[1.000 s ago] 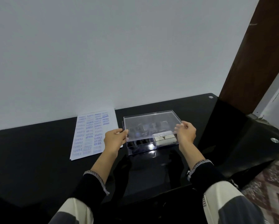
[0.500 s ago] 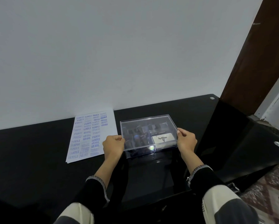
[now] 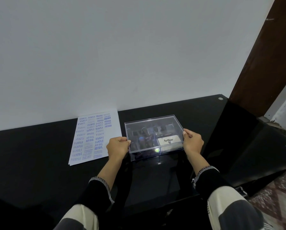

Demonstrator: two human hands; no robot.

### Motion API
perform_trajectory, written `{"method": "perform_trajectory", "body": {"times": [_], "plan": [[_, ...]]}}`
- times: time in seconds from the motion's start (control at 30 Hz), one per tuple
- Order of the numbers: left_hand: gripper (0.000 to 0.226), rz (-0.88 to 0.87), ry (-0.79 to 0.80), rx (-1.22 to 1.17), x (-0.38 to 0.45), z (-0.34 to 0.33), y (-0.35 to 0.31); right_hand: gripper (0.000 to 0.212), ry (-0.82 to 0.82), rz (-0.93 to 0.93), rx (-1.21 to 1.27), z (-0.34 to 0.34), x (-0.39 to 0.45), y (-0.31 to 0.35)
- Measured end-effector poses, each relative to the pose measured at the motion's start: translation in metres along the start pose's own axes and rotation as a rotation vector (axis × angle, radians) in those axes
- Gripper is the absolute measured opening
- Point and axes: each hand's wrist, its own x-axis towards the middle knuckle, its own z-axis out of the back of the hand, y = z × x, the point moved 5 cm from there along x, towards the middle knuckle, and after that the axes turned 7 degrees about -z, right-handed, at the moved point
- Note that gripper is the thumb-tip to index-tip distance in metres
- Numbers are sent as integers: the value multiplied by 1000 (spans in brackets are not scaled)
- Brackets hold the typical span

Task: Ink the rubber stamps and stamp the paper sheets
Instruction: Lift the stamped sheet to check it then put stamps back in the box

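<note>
Lowered now, 1 clear lidded box [image 3: 153, 130] sits level at frame center where it was tilted up a second ago. Left hand [image 3: 118, 147] and right hand [image 3: 192, 141] grasp its 2 sides. Dark stamps inside are uncountable. 1 paper stack [image 3: 93, 138] lies left-center on the black desk [image 3: 31, 155].

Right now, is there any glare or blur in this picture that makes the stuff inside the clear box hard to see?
In the head view, a bright glint sits on the near edge of the clear box, and its lid has a hazy sheen, so the stamps inside read as dark blurs; only the Artline label is legible. The glossy black table mirrors the box, and the sleeves at the bottom look smeared.
</note>
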Motion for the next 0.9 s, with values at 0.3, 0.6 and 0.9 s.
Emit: {"method": "perform_trajectory", "body": {"times": [0.3,0.6,0.9], "plan": [[18,-512,33,303,-26,30,27,43,94,638,-611,-31,-67,5],[52,-426,39,839,-16,80,81,48,210,576,-577,-65,-105,-22],[53,-458,-23,856,-15,80,85,40,269,510,-478,-114,-69,18]]}}
